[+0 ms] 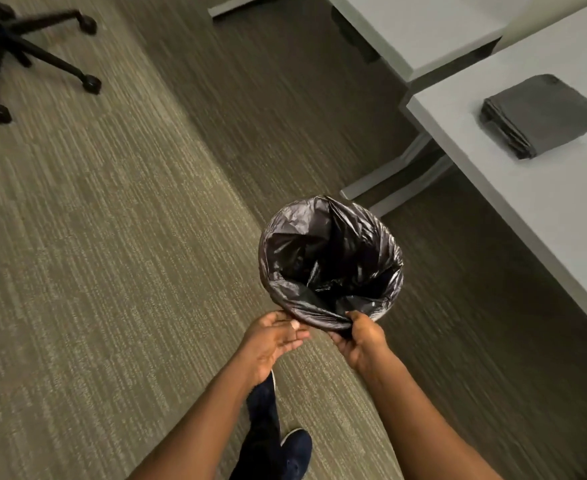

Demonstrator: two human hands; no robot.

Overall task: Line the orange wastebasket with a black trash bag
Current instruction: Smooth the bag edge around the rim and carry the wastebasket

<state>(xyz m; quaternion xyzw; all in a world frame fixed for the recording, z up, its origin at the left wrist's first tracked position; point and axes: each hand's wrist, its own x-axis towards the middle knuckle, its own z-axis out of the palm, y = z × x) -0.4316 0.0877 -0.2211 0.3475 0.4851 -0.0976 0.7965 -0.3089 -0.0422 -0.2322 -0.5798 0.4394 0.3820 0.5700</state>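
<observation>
A black trash bag [323,258] lies open inside the wastebasket and is folded over its round rim. The bag hides the basket's orange wall entirely. The basket stands on the carpet beside a desk. My right hand [361,337] pinches the bag's folded edge at the near rim. My left hand [274,336] is at the near left of the rim, palm turned up, fingers apart, touching or just short of the bag.
A grey desk [527,188] runs along the right, with a stack of folded dark bags [541,114] on it. Its metal feet [399,181] sit just behind the basket. A black office chair base [18,53] stands at top left. My dark shoe [295,452] is below.
</observation>
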